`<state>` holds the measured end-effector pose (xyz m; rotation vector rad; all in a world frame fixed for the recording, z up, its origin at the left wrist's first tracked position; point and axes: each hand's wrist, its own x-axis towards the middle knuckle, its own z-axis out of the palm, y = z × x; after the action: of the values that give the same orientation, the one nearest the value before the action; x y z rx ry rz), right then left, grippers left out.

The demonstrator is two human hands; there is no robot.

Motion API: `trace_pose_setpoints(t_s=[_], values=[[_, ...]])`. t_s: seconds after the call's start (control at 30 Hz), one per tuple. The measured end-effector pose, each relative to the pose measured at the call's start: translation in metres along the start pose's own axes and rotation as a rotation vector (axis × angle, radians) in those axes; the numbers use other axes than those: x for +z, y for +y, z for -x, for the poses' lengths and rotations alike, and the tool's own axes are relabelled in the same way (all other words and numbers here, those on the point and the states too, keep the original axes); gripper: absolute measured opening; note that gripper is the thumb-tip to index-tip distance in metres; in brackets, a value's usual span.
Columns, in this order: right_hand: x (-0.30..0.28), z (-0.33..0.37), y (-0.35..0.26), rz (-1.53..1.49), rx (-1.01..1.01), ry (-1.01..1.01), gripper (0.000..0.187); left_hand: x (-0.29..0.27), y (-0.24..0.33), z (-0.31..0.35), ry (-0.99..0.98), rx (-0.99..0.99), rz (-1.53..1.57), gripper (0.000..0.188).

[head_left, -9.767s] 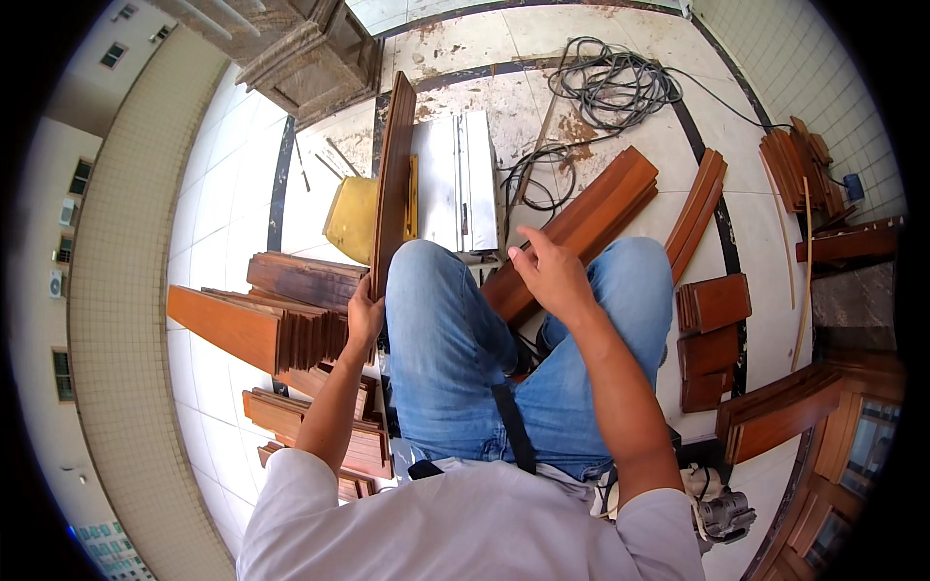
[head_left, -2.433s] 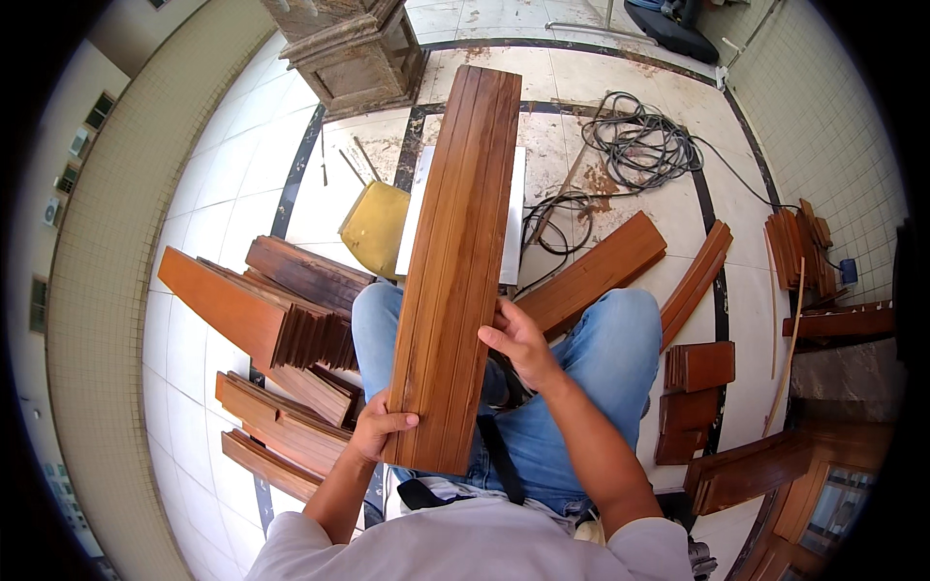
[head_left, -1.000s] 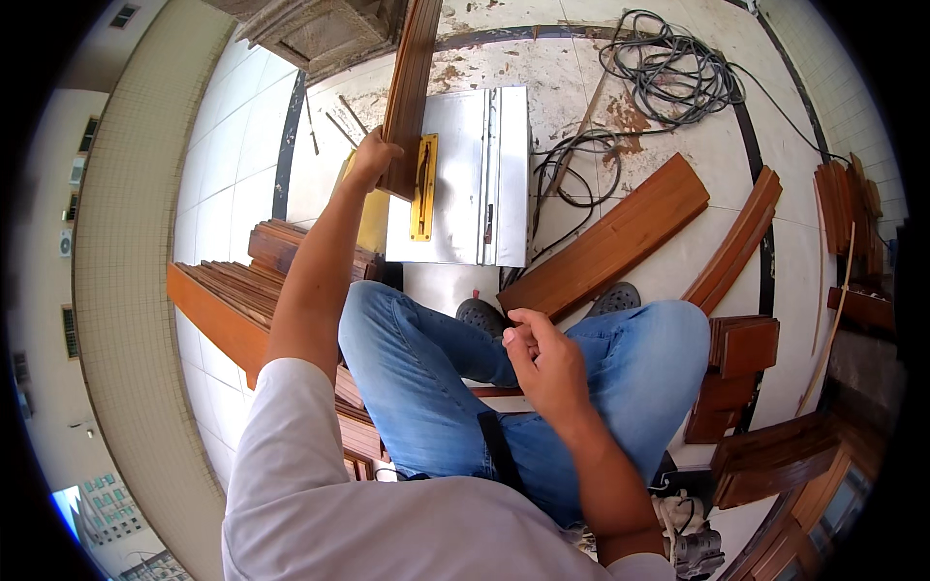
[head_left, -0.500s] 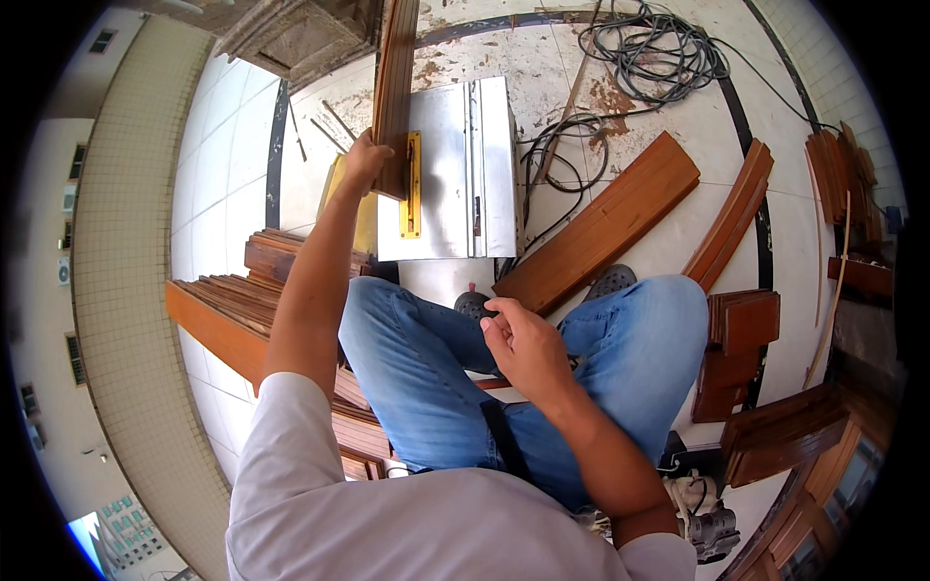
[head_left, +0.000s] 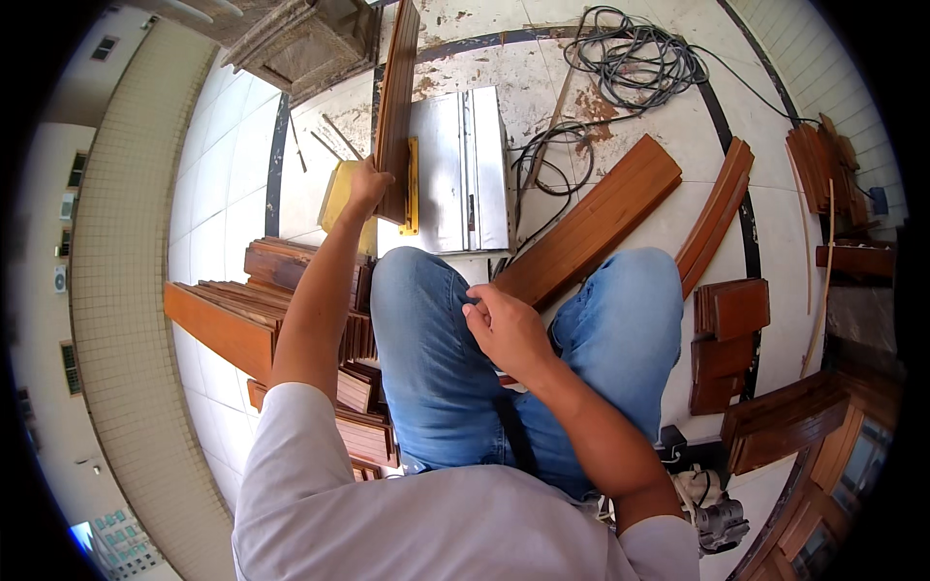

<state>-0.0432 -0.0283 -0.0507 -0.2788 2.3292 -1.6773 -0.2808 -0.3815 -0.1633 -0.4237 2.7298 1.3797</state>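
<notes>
**Wooden plank held upright over the table saw, left hand at its lower end**

Head view. The wooden plank (head_left: 396, 107) runs from the top edge of the frame down to upper centre-left, standing on its long edge. My left hand (head_left: 368, 186) is wrapped around its lower end, fingers curled tight on the wood. The plank rests along the left side of the grey metal saw table (head_left: 458, 169), touching or just beside a yellow fence strip (head_left: 414, 189); I cannot tell which. One yellow dustpan-like tray (head_left: 339, 198) lies on the floor just left of my hand.

My right hand (head_left: 506, 329) sits at centre frame over my right thigh, fingers bent loosely inward and thumb toward the forefinger. I cannot tell whether it pinches anything. Both legs are in blue jeans (head_left: 436, 378).

Counting what I can: one long broad board (head_left: 593, 225) lies on a slant right of centre, passing under my right knee. One curved moulding piece (head_left: 717, 215) lies just right of it. Two short square blocks (head_left: 731, 310) overlap at the right, with more dark pieces stacked below them. A heap of planks (head_left: 228, 324) fills the left-centre; too many overlap to count. One coil of black cable (head_left: 630, 53) sits in the upper right on the stained floor. A carved wooden piece (head_left: 305, 39) stands in the upper left. A power tool (head_left: 712, 513) shows in the lower right.

I see no packages, labels or signs that I can make out.
</notes>
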Motion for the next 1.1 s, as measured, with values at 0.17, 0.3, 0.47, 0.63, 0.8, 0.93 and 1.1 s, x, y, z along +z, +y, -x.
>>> trace_pose_setpoints(t_s=[0.17, 0.3, 0.47, 0.63, 0.8, 0.93, 1.1], values=[[0.001, 0.004, 0.006, 0.005, -0.048, 0.036, 0.025, 0.004, 0.007, 0.071, 0.0, 0.024, -0.119, 0.052], [-0.004, 0.008, 0.003, 0.019, -0.056, 0.046, 0.025, -0.007, -0.012, 0.145, -0.013, 0.042, -0.079, 0.052], [-0.008, 0.014, 0.006, 0.019, -0.067, 0.069, 0.025, -0.015, -0.031, 0.243, -0.008, -0.037, -0.093, 0.055], [-0.008, 0.017, 0.005, 0.049, -0.09, 0.064, 0.025, -0.019, -0.063, 0.334, 0.021, -0.018, 0.006, 0.058], [-0.005, 0.019, 0.009, 0.042, -0.079, 0.056, 0.025, -0.025, -0.061, 0.412, -0.01, -0.163, -0.072, 0.059], [-0.005, 0.019, 0.013, 0.044, -0.078, 0.055, 0.025, -0.03, -0.074, 0.463, -0.012, -0.181, -0.035, 0.059], [-0.007, 0.019, 0.014, 0.06, -0.077, 0.064, 0.025, -0.048, -0.049, 0.509, -0.038, -0.306, 0.058, 0.056]])
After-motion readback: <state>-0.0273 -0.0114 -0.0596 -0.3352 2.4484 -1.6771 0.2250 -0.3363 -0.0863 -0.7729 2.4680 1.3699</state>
